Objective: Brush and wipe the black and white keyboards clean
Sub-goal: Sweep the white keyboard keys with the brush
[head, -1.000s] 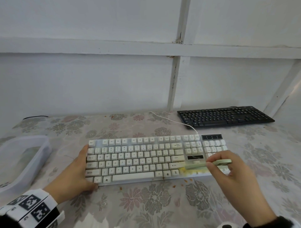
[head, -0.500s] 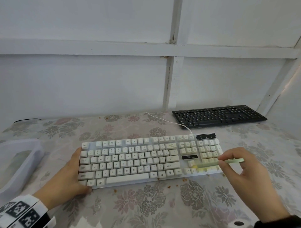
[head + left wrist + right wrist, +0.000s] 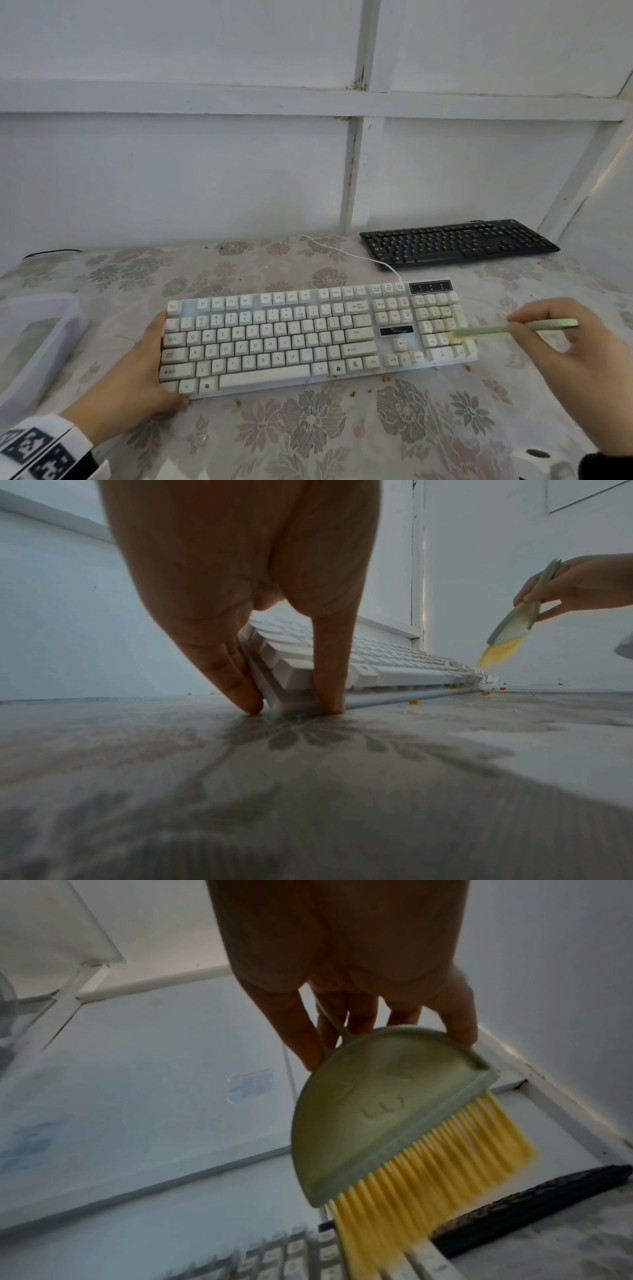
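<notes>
The white keyboard (image 3: 308,339) lies across the middle of the flowered table. My left hand (image 3: 137,377) grips its left end, fingers against the side edge and thumb on the front edge, as the left wrist view shows on the keyboard (image 3: 394,669). My right hand (image 3: 565,359) holds a pale green brush (image 3: 507,330) with yellow bristles (image 3: 445,1177). The bristles sit at the number pad on the keyboard's right end. The black keyboard (image 3: 455,241) lies at the back right by the wall.
A clear plastic tub (image 3: 34,346) stands at the left table edge. Orange-brown crumbs (image 3: 387,378) lie on the cloth in front of the white keyboard. Its white cable (image 3: 342,251) runs back toward the wall. White walls close the back and right.
The brush has swept rightward along the white keyboard, from the arrow keys to the number pad at the right end. The left hand keeps its hold on the left end.
</notes>
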